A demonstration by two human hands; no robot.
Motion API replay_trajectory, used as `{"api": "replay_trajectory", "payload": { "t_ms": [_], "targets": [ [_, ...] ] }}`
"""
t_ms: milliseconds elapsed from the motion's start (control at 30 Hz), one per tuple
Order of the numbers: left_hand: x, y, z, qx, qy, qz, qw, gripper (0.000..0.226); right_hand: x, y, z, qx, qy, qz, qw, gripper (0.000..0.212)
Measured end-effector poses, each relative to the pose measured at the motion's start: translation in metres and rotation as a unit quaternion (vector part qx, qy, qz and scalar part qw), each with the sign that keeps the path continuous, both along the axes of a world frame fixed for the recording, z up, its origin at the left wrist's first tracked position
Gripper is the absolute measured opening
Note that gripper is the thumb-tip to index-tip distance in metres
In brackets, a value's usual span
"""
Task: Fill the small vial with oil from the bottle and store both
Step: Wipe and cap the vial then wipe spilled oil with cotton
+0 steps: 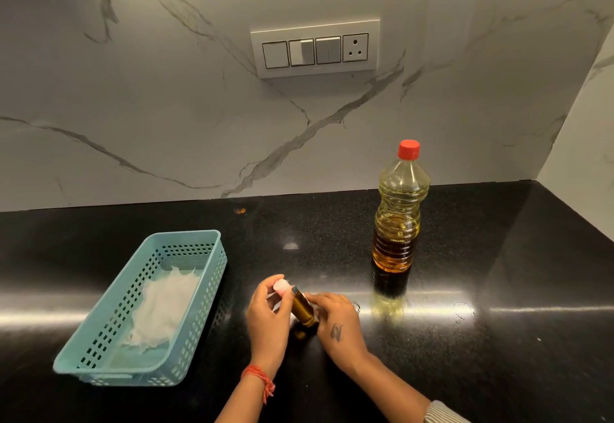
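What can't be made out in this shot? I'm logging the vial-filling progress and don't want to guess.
- Vial, head view: its fill level; amber glass and both hands cover it.
- White cap: whether on or off; the left hand fingers hide the joint.
- Right hand: fingertips hidden behind the vial.
- Basket: the white item inside is blurred.

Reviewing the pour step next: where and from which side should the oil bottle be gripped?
Probably the oil bottle at its narrow ribbed waist, reached from its open right side with the right hand. It stands upright, capped, apart from everything; the ribs should resist slipping.
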State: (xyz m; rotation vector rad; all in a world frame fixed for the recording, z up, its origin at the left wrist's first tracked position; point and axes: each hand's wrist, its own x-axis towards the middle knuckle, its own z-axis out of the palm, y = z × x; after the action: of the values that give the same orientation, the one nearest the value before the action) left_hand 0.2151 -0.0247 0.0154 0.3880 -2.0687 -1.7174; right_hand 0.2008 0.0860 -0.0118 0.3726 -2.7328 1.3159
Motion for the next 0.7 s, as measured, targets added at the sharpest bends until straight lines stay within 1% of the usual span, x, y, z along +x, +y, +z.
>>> {"api": "replay_trajectory", "payload": {
  "t_ms": [100, 167, 200, 267, 333, 400, 500, 600, 633, 700],
  "targets": [
    [0.0, -0.003, -0.003, 0.019, -0.007, -0.016, 1.0, 0.025, -0.005, 0.008, -0.004, 0.025, -0.026, 0.015, 0.999, 0.038],
    [0.0, -0.005, -0.004, 0.038, -0.009, -0.023, 0.999, 0.029, -0.01, 0.01, 0.002, 0.027, -0.037, 0.003, 0.999, 0.035],
    [0.001, -0.005, -0.003, 0.049, -0.011, -0.027, 0.998, 0.03, -0.012, 0.01, 0.007, 0.013, -0.025, -0.008, 1.0, 0.033],
    [0.001, -0.003, 0.0, 0.065, -0.011, -0.036, 0.997, 0.032, -0.013, 0.005, 0.019, -0.022, 0.037, -0.011, 0.999, 0.031],
    [0.0, 0.0, 0.004, 0.073, -0.005, -0.044, 0.996, 0.033, -0.011, -0.003, 0.027, -0.02, 0.085, 0.018, 0.996, 0.029],
    [0.0, 0.003, 0.008, 0.09, 0.0, -0.043, 0.995, 0.032, -0.01, -0.006, 0.03, -0.016, 0.098, 0.025, 0.995, 0.028],
    [-0.001, 0.005, 0.012, 0.119, 0.005, -0.043, 0.992, 0.03, -0.014, 0.001, 0.029, -0.009, 0.06, 0.029, 0.998, 0.028],
    [-0.001, 0.005, 0.017, 0.153, 0.012, -0.048, 0.987, 0.029, -0.021, 0.011, 0.027, 0.027, -0.017, 0.038, 0.999, 0.027],
    [-0.002, 0.005, 0.019, 0.158, 0.015, -0.047, 0.986, 0.029, -0.022, 0.015, 0.027, 0.011, -0.05, 0.038, 0.998, 0.029],
    [-0.004, 0.004, 0.021, 0.174, 0.02, -0.044, 0.984, 0.027, -0.021, 0.023, 0.027, -0.05, -0.12, 0.035, 0.991, 0.033]
  ]
}}
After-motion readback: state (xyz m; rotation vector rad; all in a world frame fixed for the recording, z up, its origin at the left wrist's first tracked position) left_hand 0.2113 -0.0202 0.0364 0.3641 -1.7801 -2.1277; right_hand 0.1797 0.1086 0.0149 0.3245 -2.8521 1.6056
